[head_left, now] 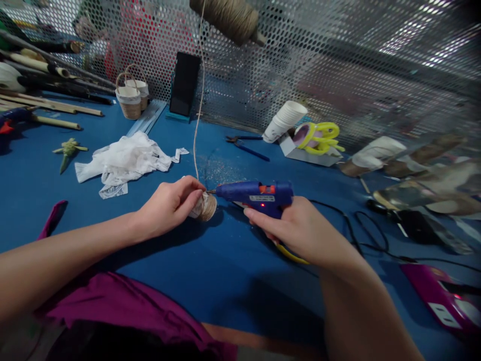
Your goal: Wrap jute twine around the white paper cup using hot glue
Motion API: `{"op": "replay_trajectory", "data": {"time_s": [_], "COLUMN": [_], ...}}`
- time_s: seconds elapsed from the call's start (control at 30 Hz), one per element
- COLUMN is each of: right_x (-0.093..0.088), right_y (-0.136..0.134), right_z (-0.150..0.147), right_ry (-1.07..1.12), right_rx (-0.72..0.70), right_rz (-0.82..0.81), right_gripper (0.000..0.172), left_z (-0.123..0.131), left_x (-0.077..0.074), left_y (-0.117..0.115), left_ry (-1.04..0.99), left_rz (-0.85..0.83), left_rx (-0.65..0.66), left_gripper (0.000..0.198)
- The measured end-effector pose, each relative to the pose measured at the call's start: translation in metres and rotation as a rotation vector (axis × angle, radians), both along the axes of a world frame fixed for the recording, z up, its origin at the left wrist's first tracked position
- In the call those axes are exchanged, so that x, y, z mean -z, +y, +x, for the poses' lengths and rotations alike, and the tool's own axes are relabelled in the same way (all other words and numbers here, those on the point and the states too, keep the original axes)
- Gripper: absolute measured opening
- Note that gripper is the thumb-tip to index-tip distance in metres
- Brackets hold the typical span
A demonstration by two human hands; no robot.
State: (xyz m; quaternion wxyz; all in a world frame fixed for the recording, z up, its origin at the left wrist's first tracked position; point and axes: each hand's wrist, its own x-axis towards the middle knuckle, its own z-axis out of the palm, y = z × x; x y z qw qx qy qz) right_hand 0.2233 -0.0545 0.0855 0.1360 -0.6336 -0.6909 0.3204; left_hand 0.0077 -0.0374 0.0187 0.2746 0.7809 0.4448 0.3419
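Note:
My left hand (171, 205) is closed around a small paper cup wrapped in twine (206, 207), tilted on its side just above the table. A strand of twine (195, 140) runs down to it from the spool (235, 20) overhead. My right hand (300, 225) grips a blue hot glue gun (248, 193) by its handle, with a small red light lit on its side. The gun's nozzle points left and meets the cup's upper edge beside my left fingertips. Whether glue is coming out cannot be made out.
Crumpled white lace (130, 159), two small twine baskets (130, 103) and a propped phone (184, 85) stand left of the twine. Behind my hands lie pliers (250, 146) and stacked paper cups (284, 121). Black cables (372, 240) and a purple power strip (439, 296) are right. Perforated metal borders the back.

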Motion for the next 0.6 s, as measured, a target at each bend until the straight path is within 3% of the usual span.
{"op": "replay_trajectory", "data": {"time_s": [0.6], "right_x": [-0.0011], "right_y": [-0.0018], "right_z": [-0.0004], "right_ry": [0.021], "right_rx": [0.003], "right_rz": [0.003], "right_gripper": [0.029], "left_z": [0.0003], "left_x": [0.0012], "left_y": [0.0015], "left_ry": [-0.003], "left_rz": [-0.004], "left_rx": [-0.007], "left_gripper": [0.022]}}
